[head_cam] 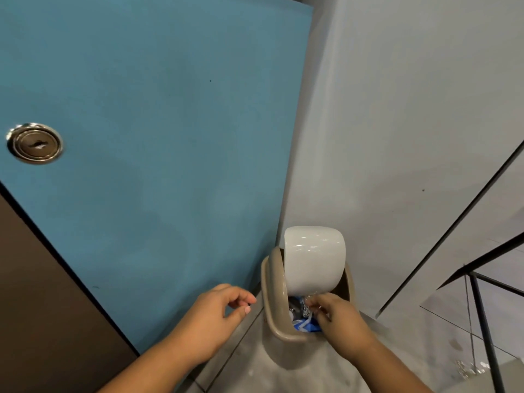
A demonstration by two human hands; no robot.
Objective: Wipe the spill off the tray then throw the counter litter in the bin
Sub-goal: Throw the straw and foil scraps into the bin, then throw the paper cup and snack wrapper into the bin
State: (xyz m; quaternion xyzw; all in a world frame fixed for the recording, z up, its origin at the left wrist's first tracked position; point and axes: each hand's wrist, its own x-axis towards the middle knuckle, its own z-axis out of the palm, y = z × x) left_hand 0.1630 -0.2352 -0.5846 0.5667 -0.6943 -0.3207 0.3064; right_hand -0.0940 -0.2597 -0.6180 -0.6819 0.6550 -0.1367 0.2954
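A beige bin (276, 307) stands on the floor in the corner, its white swing lid (313, 258) tipped up. Inside lie a blue-and-white wrapper (305, 326) and crumpled silver foil litter (307, 303). My right hand (337, 317) is over the bin's opening, its fingertips pinched on the silver foil. To the left of the bin my left hand (224, 313) hovers with fingers loosely curled, holding nothing. No tray and no counter are in view.
A blue cabinet door (156, 123) with a round metal lock (35, 143) fills the left. A grey wall (411, 109) rises behind the bin. Black metal frame legs (485, 321) stand at the right on the tiled floor.
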